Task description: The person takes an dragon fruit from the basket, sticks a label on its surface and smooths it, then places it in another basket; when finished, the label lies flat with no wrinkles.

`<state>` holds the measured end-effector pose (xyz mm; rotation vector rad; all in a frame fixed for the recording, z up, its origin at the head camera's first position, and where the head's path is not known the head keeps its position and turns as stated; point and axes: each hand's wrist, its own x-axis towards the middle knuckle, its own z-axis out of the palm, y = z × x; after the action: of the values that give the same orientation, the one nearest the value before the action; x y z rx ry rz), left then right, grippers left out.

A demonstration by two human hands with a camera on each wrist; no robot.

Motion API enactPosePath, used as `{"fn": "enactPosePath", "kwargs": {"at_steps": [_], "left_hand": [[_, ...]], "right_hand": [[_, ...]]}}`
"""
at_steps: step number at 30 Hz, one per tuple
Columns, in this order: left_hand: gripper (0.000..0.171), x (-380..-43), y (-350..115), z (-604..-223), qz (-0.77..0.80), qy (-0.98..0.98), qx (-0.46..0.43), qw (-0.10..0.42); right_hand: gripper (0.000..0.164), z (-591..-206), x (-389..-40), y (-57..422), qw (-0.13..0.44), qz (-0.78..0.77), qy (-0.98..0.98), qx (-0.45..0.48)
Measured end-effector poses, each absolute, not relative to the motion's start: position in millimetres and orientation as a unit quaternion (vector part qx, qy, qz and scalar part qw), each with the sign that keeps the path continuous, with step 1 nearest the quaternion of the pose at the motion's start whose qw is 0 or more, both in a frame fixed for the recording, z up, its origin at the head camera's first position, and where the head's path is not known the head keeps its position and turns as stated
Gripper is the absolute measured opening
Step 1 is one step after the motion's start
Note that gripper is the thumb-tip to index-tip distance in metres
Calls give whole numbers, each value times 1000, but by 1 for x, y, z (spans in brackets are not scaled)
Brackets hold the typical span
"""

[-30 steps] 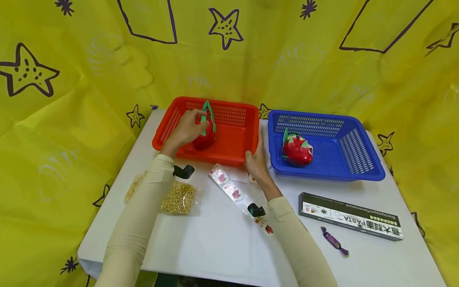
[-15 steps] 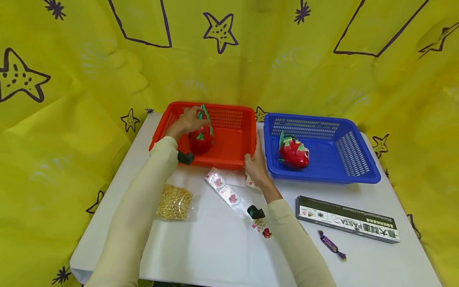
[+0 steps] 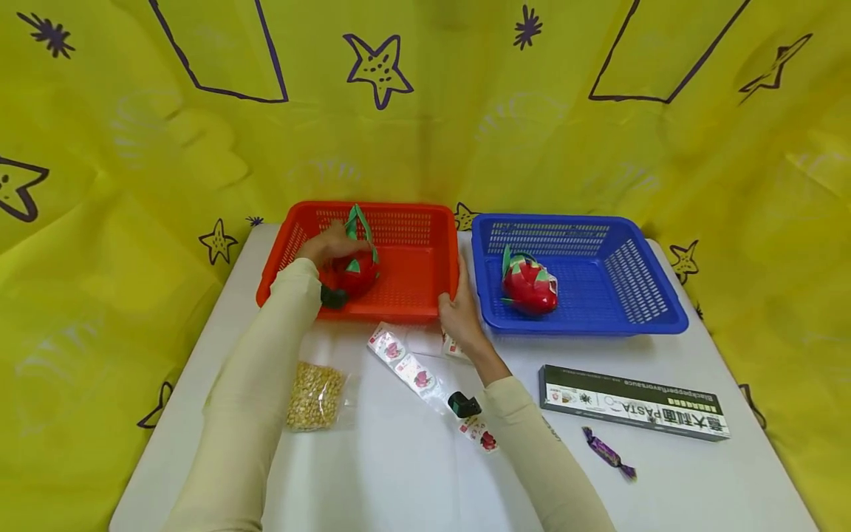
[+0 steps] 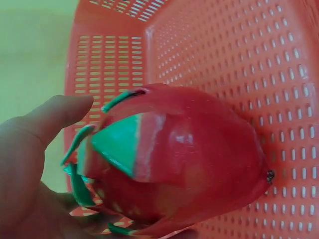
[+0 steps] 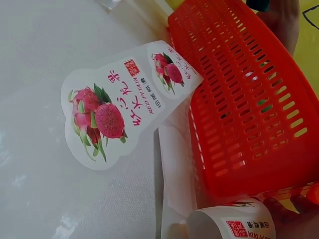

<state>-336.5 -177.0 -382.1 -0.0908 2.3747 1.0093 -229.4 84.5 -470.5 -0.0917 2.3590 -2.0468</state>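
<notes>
A red dragon fruit with green-tipped scales lies toward the left inside the red basket. My left hand reaches in beside its leafy end. In the left wrist view, the thumb stands straight and apart from the dragon fruit, while the other fingers reach along its lower side, partly hidden by it. My right hand grips the red basket's near right corner, thumb at the front and fingers along the side. By that corner a strip of pitaya labels shows in the right wrist view.
Right of the red basket stands a blue basket with another dragon fruit. A pasta box and a purple wrapped candy lie in front of it. At left lies a clear bag of yellow grains.
The head view has turned slightly, so everything sits further left. My left hand has gone lower beside the dragon fruit's leafy end. The right hand stays on the red basket's corner.
</notes>
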Motion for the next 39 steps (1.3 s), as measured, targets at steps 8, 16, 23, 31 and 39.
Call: {"fn": "enactPosePath", "kwargs": {"at_steps": [8,16,23,31,39], "left_hand": [[109,-331,-178,-385,412,845,-73,334],[120,-324,-179,-387,395,859,-78,316],[107,-315,-170,-381,383,887,-36,255],[102,-286,-158,-355,461,861,2,216],[98,-240,-160,-337,509,837,64,187]], "right_hand": [[86,-472,-222,80,9,-654,755,-35],[87,-474,-217,76,8,-659,751,-41],[86,-472,-217,77,9,-643,766,-27],[88,-472,-222,80,18,-651,758,-17],[87,-466,-231,81,14,-645,764,0]]}}
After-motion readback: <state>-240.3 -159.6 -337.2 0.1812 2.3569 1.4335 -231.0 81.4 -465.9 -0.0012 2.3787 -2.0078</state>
